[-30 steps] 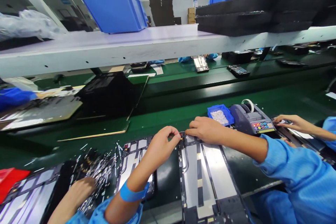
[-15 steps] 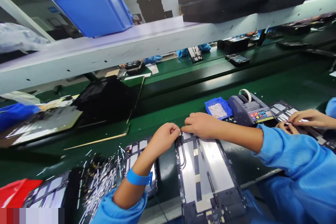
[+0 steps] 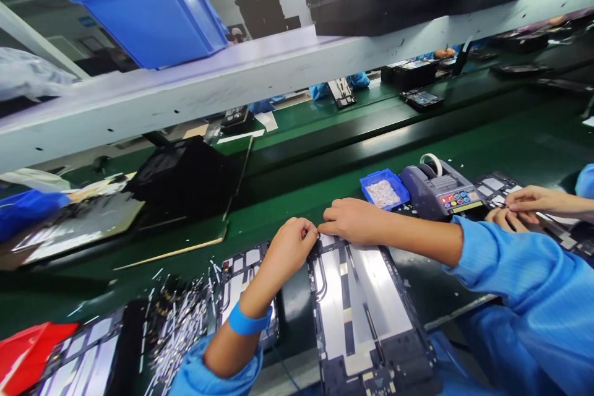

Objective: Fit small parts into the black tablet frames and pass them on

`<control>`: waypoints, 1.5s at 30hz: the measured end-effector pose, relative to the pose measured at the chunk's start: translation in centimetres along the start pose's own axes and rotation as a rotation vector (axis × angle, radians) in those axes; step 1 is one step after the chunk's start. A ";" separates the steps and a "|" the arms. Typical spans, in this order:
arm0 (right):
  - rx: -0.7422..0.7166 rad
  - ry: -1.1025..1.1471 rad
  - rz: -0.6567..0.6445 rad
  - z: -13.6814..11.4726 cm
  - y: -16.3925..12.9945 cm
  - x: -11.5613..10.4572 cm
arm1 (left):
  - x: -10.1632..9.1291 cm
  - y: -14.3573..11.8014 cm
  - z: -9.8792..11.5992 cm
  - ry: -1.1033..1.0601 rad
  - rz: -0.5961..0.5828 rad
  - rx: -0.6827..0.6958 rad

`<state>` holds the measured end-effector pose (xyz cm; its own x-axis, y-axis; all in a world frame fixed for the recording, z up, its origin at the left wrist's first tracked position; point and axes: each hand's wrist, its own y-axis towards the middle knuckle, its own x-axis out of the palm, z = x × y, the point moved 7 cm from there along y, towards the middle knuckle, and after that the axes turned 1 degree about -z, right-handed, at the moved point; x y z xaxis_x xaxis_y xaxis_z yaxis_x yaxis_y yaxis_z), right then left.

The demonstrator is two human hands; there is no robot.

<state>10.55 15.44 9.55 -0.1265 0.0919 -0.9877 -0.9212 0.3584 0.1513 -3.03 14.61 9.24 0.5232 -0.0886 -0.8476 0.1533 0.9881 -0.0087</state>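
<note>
Head view: tablet back panel is lying at 6 o'clock on the green belt. Left hand and right hand are meeting at its top edge, fingers curled together, pinching something too small to tell. Blue parts tray and tape dispenser are sitting at 1 o'clock beyond.

Single view: camera on my head, facing forward and down, close over my table, shelf above.

Clearance around the open panel
Bare green belt beyond; blue tray and tape dispenser block the right, scattered strips the left.
</note>
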 end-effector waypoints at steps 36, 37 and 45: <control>0.003 -0.001 0.031 -0.3 -0.3 -0.1 | 2.4 -0.2 -2.8 -0.672 -0.107 -0.182; 0.003 0.002 0.034 -0.3 -0.3 -0.1 | 2.3 -0.2 -2.9 -0.647 -0.104 -0.171; 0.007 -0.006 0.039 -0.3 -0.3 -0.1 | -1.1 -1.1 -0.9 -0.068 0.101 0.103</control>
<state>10.73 15.05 9.55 -0.1601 0.1112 -0.9808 -0.9130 0.3610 0.1899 -4.57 13.77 9.69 0.5953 -0.0016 -0.8035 0.1802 0.9748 0.1316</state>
